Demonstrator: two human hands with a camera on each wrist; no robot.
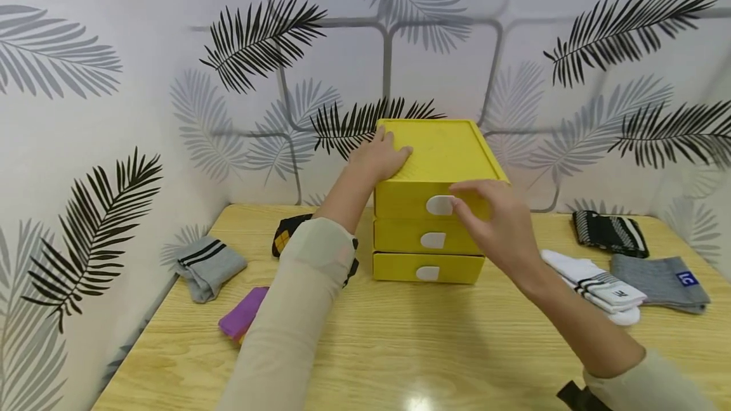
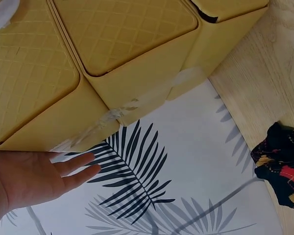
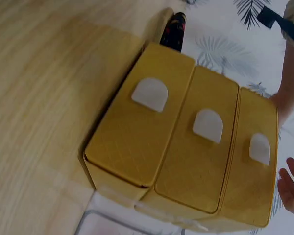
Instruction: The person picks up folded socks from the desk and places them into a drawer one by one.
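Observation:
A yellow box of three stacked drawers stands on the wooden table, each drawer front bearing a white tab. All three drawers sit closed. My left hand rests on the left edge of the box's top, its fingers extended along the side. Close in front of the top drawer's white tab is my right hand, thumb and forefinger spread apart. The right wrist view shows the same tab uncovered, with the right fingertips a little away from it. Clear tape runs down the box's side.
Left of the box lie a folded grey striped sock, a purple one and a dark argyle one partly behind my sleeve. To the right are black patterned, white striped and grey labelled folded pieces. A leaf-patterned wall rises behind.

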